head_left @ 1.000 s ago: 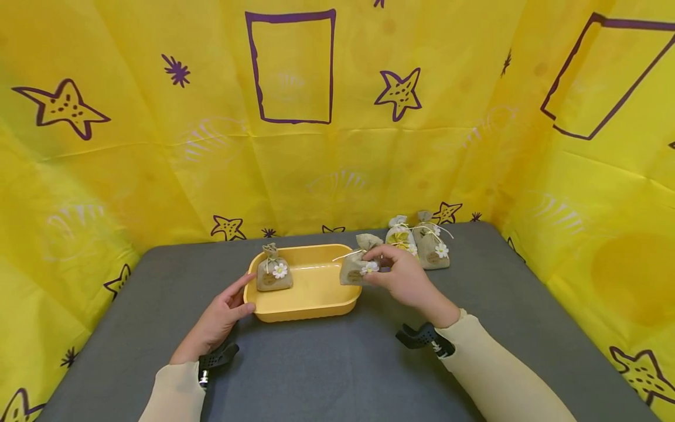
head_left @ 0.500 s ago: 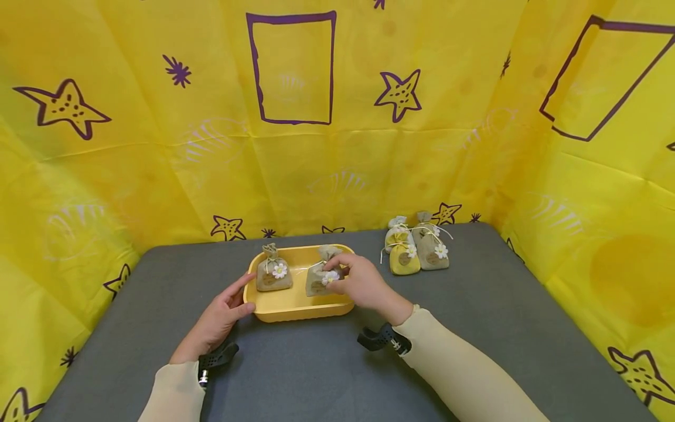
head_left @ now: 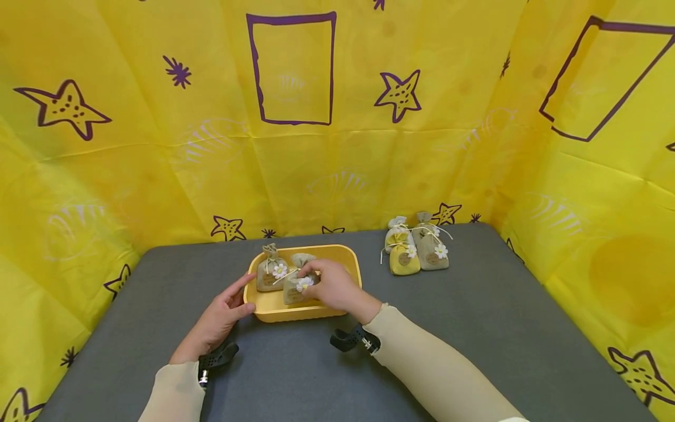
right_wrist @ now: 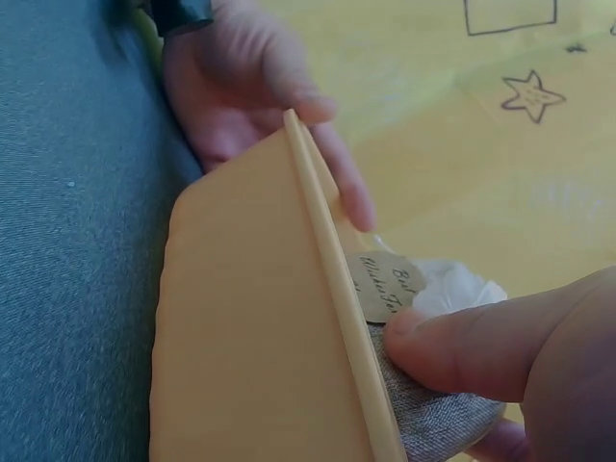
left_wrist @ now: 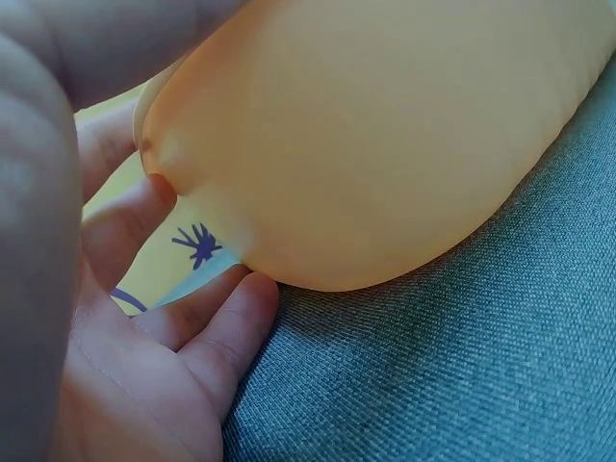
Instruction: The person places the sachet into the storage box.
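Observation:
My right hand pinches a grey-beige cloth sachet with a white flower and a thin ribbon, low inside the yellow plastic tray. In the right wrist view its thumb presses the sachet's front, beside a round printed tag. A similar sachet leans upright at the tray's left end, close beside the held one. At that end my left hand holds the tray by thumb and fingers; the left wrist view has its fingertips against the tray's outer wall.
Farther right on the grey tabletop stand a yellow sachet, a whitish one partly behind it, and a taller beige one. Yellow cloth with purple drawings encloses the back and sides.
My right hand has carried the sachet leftward from over the tray's right end, down into the tray beside the other sachet. The left hand and tray have stayed in place.

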{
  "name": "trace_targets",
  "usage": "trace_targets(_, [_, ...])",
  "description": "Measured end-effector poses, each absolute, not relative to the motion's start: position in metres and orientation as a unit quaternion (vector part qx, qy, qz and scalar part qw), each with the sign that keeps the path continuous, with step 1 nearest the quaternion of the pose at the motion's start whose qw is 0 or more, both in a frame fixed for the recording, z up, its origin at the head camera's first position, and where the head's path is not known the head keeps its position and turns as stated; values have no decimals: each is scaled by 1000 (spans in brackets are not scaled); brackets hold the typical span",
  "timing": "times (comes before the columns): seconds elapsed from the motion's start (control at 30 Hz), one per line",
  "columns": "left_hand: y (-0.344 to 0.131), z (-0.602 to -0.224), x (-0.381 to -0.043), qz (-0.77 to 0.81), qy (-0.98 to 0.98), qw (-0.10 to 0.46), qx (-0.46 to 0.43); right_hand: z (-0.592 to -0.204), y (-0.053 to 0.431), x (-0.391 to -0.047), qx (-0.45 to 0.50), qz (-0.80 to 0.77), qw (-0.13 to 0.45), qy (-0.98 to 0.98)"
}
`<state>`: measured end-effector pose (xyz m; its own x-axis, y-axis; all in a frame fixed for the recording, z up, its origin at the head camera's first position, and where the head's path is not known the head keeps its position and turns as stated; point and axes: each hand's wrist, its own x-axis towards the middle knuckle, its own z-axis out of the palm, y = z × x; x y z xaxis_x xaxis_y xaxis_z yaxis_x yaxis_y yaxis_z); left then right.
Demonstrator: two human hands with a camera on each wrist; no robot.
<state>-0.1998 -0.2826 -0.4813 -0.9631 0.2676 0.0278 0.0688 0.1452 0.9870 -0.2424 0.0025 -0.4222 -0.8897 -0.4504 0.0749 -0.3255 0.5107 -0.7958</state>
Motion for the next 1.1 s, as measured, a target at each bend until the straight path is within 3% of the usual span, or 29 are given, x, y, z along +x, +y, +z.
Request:
trace_targets(0.47, [-283,-484,-202,655,742,74,125,-425,-32,-253,-294,-342,122,884])
trace_targets(1.1, [-285,-485,-202,648,746,71,135,-434,-59,-258,-279,-362,149,877])
